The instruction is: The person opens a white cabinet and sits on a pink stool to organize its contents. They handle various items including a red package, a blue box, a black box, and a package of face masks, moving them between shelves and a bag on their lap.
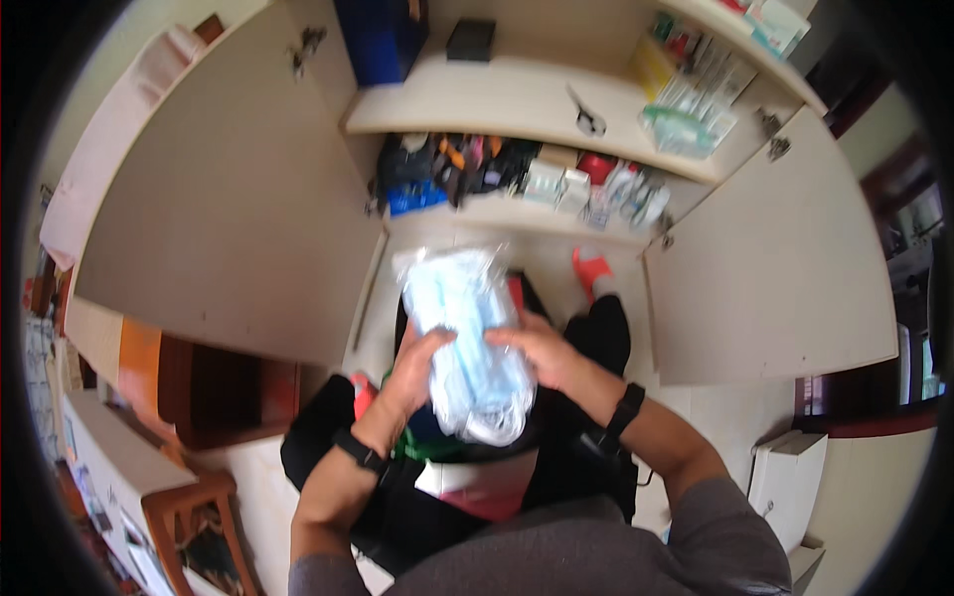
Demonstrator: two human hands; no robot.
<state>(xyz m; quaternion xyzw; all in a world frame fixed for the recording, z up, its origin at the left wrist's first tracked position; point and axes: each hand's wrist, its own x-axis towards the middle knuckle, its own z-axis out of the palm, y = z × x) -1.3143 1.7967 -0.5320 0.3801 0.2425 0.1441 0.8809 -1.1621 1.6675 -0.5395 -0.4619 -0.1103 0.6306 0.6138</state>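
A clear plastic bag of light-blue face masks (468,357) is held up in front of me, its white ear loops bunched at the near end. My left hand (416,369) grips its left side with the thumb on top. On the right side, my right hand (542,349) holds it the same way. The bag's loose, crinkled end points towards the cabinet. Below the bag, between my knees, are dark, red and green things, mostly hidden by it.
Ahead stands a cabinet with its left door (216,201) and right door (775,261) swung wide. Scissors (586,115), a blue box (378,41) and a small black box (471,40) are on the upper shelf (514,89). Bags and white cartons (555,185) crowd the lower one. A wooden chair (194,514) stands left.
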